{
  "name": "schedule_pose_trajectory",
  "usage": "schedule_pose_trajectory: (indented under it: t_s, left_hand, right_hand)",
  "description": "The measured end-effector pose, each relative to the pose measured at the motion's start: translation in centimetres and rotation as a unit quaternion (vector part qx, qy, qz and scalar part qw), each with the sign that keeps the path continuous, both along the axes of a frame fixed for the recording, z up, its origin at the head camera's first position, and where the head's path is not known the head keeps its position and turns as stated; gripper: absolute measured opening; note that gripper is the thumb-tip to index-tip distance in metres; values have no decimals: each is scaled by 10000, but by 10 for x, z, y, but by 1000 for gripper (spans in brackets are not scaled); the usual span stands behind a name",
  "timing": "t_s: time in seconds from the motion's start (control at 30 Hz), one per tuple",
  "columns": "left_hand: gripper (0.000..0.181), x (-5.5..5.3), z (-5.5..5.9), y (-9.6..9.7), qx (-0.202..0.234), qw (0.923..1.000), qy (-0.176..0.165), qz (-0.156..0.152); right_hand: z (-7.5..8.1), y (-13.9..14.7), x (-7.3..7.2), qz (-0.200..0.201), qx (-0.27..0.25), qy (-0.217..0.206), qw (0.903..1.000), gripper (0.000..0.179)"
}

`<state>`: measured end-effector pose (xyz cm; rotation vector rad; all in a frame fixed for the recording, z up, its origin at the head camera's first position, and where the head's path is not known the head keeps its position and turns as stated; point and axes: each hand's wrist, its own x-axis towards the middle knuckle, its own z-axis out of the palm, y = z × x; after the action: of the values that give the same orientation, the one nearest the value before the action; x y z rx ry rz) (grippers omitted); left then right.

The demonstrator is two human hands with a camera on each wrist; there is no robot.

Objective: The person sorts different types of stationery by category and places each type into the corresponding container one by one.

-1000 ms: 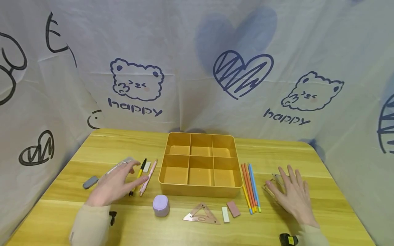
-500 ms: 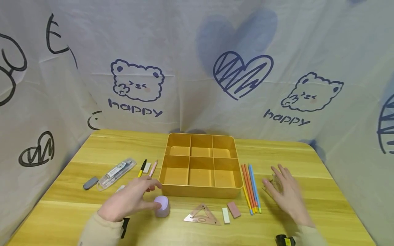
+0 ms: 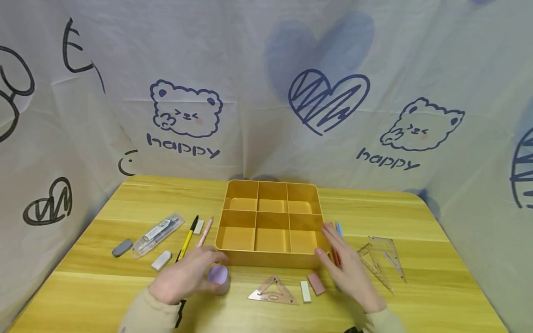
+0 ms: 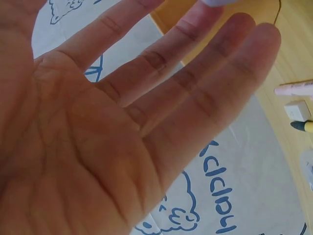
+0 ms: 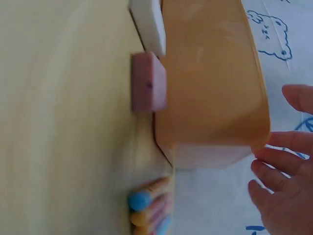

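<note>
My left hand is around a small lavender rounded case on the table, thumb across its near side and fingers behind it. In the left wrist view, a bit of the lavender case shows by the fingertips. My right hand is at the right front corner of an orange six-compartment tray, thumb near the front rim and fingers stretched along the right side. Under that hand, the coloured pencils are mostly hidden.
Clear set squares lie at right. A pink triangle, white eraser and pink eraser lie before the tray. Left are a yellow-black pen, pink pen, transparent case, white eraser and grey eraser.
My left hand has moved right and toward me, from above the transparent case to the lavender case. My right hand has moved left from the set squares to the tray's corner.
</note>
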<state>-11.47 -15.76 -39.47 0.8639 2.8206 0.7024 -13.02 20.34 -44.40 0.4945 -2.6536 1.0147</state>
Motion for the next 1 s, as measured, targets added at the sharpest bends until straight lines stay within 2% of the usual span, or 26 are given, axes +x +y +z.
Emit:
schedule_pose_trajectory:
  t_s: [0.1, 0.2, 0.4, 0.67, 1.0]
  left_hand:
    - [45, -2, -2, 3, -25, 9999, -38, -109]
    - [44, -1, -4, 5, -86, 9999, -88, -56]
    - [42, 2, -9, 6, -171, 9998, 51, 15]
    - [40, 2, -13, 4, -272, 9991, 317, -47]
    - [42, 2, -12, 4, -272, 9992, 295, -54]
  right_hand:
    - [-5, -4, -1, 38, -24, 118, 9999, 53]
    - [-8, -5, -2, 47, -42, 236, 9997, 49]
    - [-10, -7, -3, 21, 11, 380, 9993, 44]
    - [-11, -7, -3, 10, 71, 343, 9994, 43]
    - [-12, -4, -5, 104, 154, 419, 9990, 41]
